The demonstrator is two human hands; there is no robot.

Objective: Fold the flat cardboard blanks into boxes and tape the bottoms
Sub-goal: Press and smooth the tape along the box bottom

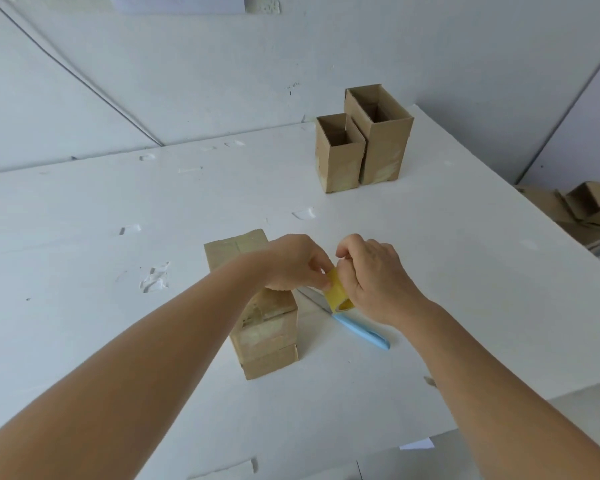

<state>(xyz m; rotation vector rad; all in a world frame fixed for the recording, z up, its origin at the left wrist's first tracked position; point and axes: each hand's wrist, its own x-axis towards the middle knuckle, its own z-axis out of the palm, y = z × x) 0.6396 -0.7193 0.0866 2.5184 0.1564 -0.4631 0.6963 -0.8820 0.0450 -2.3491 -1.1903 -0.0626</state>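
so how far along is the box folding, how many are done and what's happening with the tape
Done: two open-topped boxes, the smaller box and the taller box, stand together at the table's far side. In hand: a third box lies near the person with tape across its end; the right hand holds the tape roll while the left hand pinches its end. Left: loose cardboard piled off the table's right edge.

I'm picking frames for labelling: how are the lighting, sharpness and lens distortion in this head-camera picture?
Head view: soft, even light with faint shadows beside the two open boxes; no strong glare on the white table; wide-angle bending curves the table edges and stretches the forearms; the hands, left hand and right hand, and the tape roll look slightly soft.
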